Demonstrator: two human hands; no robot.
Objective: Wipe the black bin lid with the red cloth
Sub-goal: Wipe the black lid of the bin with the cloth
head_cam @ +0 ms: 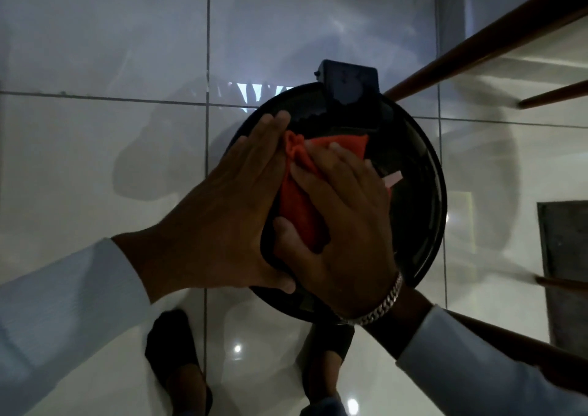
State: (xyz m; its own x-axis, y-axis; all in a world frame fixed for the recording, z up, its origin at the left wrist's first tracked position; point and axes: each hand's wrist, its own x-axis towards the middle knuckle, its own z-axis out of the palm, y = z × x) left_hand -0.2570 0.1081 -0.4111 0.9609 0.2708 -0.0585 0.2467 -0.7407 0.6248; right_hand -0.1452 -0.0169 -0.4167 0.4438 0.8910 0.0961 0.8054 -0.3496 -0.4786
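Observation:
A round black bin lid (420, 199) lies below me, seen from straight above. On its middle lies the red cloth (297, 199), bunched at its upper left corner. My right hand (343, 224) presses flat on the cloth, fingers spread over it; a silver chain bracelet circles the wrist. My left hand (222, 208) lies flat along the lid's left side, its fingers against the cloth's left edge and its thumb at the lid's near rim. Both hands hide much of the cloth and the lid's left half.
A dark hinge block (350, 76) sticks out at the lid's far edge. Brown wooden furniture legs (477, 46) cross the upper right and lower right. A dark mat (566, 272) lies at the right edge. My two feet (178, 364) stand on the glossy white floor tiles.

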